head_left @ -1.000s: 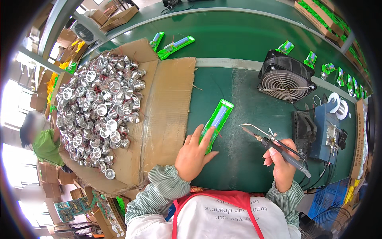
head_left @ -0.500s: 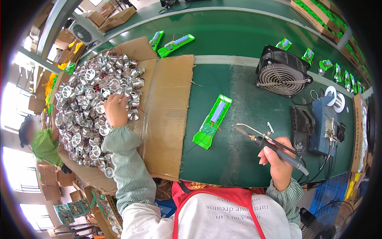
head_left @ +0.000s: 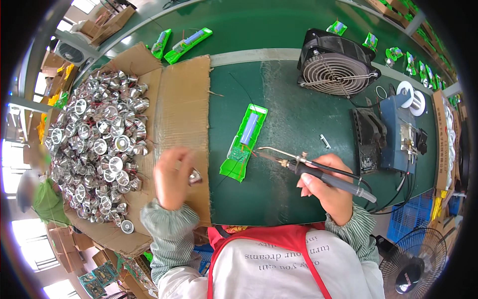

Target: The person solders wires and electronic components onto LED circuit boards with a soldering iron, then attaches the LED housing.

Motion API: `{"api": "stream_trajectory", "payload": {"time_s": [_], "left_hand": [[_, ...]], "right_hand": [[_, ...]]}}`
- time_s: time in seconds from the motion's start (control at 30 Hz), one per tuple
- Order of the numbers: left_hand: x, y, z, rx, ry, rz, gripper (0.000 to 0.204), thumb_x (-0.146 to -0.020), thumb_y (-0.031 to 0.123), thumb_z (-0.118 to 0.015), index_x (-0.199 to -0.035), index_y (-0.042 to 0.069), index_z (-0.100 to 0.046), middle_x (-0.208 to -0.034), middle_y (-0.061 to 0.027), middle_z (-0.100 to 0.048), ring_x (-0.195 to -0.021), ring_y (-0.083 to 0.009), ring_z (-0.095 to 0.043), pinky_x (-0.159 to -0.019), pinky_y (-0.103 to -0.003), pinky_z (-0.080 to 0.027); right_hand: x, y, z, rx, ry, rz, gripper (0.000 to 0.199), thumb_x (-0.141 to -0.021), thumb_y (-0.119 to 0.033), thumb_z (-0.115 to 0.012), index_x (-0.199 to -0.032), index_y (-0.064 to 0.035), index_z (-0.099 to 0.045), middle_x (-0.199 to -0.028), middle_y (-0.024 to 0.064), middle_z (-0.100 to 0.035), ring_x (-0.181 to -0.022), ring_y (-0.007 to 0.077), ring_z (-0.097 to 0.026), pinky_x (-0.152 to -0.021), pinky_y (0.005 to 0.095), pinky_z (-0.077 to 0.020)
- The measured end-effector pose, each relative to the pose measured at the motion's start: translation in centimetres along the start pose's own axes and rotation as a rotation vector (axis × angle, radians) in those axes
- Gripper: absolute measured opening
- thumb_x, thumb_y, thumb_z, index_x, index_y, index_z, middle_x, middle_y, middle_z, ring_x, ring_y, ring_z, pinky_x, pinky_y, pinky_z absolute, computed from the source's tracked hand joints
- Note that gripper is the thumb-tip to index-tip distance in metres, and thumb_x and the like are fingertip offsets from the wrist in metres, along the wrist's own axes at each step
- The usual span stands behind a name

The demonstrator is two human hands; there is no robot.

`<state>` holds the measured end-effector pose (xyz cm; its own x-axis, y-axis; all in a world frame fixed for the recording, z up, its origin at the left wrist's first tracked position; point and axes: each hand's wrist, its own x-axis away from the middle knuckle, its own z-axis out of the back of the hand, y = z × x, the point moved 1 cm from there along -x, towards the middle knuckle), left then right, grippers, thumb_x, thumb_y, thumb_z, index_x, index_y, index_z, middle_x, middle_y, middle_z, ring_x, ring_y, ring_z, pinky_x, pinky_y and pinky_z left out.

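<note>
My left hand (head_left: 172, 178) is blurred above the flattened cardboard (head_left: 181, 104) and grips a small shiny metal reflector cup (head_left: 194, 176). A big heap of the same silver reflector cups (head_left: 97, 144) lies to its left. My right hand (head_left: 326, 187) holds a soldering iron (head_left: 318, 172) with its tip pointing left at the lower end of a green plastic housing (head_left: 244, 143), which lies on the green mat and carries a blue cylindrical battery and a small circuit board.
A black fan (head_left: 338, 65) stands at the back of the mat. A blue soldering station (head_left: 401, 134) and a black stand (head_left: 368, 139) sit to the right, with solder spools (head_left: 413, 99) behind. More green housings (head_left: 186, 42) lie on the far conveyor.
My left hand left the green housing, reached into the heap of cups, and has now come back toward the mat with one cup. My right hand has kept the soldering iron nearly still.
</note>
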<state>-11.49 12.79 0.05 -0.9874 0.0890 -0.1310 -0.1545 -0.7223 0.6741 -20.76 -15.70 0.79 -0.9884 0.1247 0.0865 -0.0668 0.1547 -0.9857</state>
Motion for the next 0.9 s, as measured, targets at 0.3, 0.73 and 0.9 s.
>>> {"api": "stream_trajectory", "payload": {"time_s": [0.3, 0.73, 0.9], "left_hand": [[1.8, 2.9, -4.7, 0.027, -0.165, -0.099, 0.008, -0.074, 0.005, -0.063, -0.081, 0.000, -0.061, -0.073, -0.0100, -0.057, -0.068, -0.0207, -0.054, -0.063, -0.031, -0.043], [1.8, 3.4, -5.2, 0.000, -0.157, -0.037, 0.008, -0.073, 0.006, -0.063, -0.078, 0.001, -0.060, -0.068, -0.0078, -0.054, -0.067, -0.0197, -0.051, -0.060, -0.031, -0.041], [1.8, 3.2, -5.2, 0.007, -0.147, -0.062, 0.008, -0.072, 0.005, -0.063, -0.077, 0.000, -0.059, -0.068, -0.0083, -0.054, -0.066, -0.0206, -0.051, -0.060, -0.031, -0.041]], "right_hand": [[-1.2, 1.0, -0.9, 0.020, -0.129, 0.058, 0.010, -0.079, -0.001, -0.060, -0.084, 0.0049, -0.054, -0.071, 0.0079, -0.062, -0.059, 0.0083, -0.059, -0.052, 0.0212, -0.0479], [-2.5, 1.6, -1.4, 0.006, -0.149, -0.063, 0.011, -0.079, -0.003, -0.061, -0.084, 0.0033, -0.054, -0.069, 0.0070, -0.062, -0.058, 0.0071, -0.058, -0.050, 0.0205, -0.0462], [-2.7, 1.7, -1.6, 0.007, -0.155, -0.050, 0.010, -0.078, -0.002, -0.061, -0.084, 0.0025, -0.054, -0.068, 0.0065, -0.061, -0.057, 0.0076, -0.058, -0.050, 0.0208, -0.0462]]}}
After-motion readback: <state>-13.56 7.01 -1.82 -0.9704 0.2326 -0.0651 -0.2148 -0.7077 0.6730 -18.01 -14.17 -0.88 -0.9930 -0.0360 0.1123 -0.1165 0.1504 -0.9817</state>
